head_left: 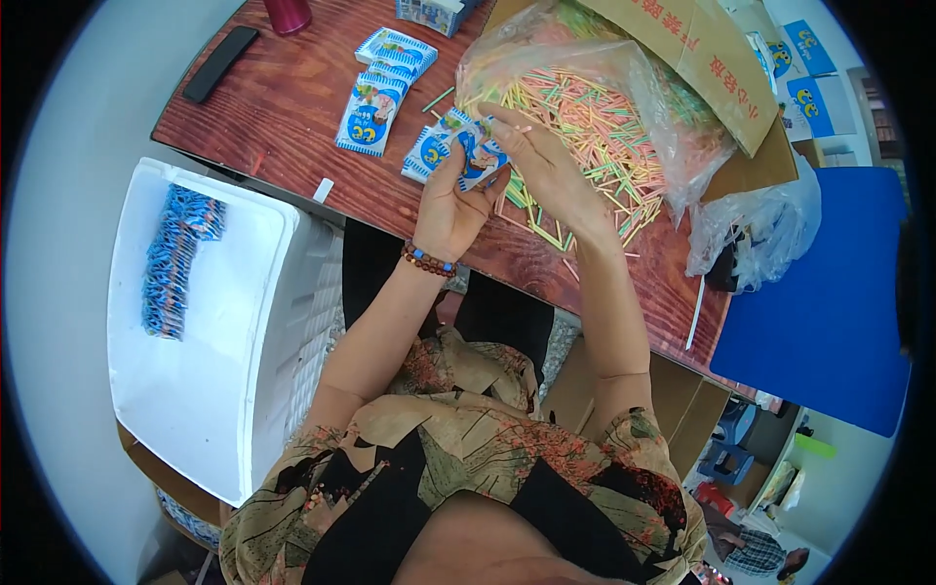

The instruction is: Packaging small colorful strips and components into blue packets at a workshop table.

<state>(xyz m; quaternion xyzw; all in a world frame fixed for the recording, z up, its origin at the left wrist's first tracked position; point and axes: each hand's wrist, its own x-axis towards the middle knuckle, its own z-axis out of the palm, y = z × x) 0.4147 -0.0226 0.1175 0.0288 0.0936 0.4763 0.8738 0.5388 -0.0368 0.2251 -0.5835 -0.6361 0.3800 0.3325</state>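
Left hand: my left hand [454,212] comes up from below, thumb bent over the near face of a blue and white packet [485,159], its other fingers behind; it is pinching that packet.
Right hand: my right hand [554,174] arches in from the right, fingers bent, their tips by the packet's upper edge; whether they pinch anything, I cannot tell.
Held packet: it sits just beyond my left thumb, tilted, between my two hands and over the counter [526,261].
Second packet: another packet [425,154] shows just left of the held one, partly covered by it; whether I grip it too, I cannot tell.
Packet stack: a few more packets [372,112] lie overlapping on the counter, beyond my left hand and to its left.
Sticks: a heap of pink, yellow and green sticks [585,136] lies just beyond and right of my right hand, spilling from a clear bag [655,117] in a cardboard box [756,175], some strewn beside my wrist.
White tub: left of my left forearm, well apart from my hands, a white tub [219,390] holds a row of packets.
Wrist: beaded bracelets [427,260] circle my left one.
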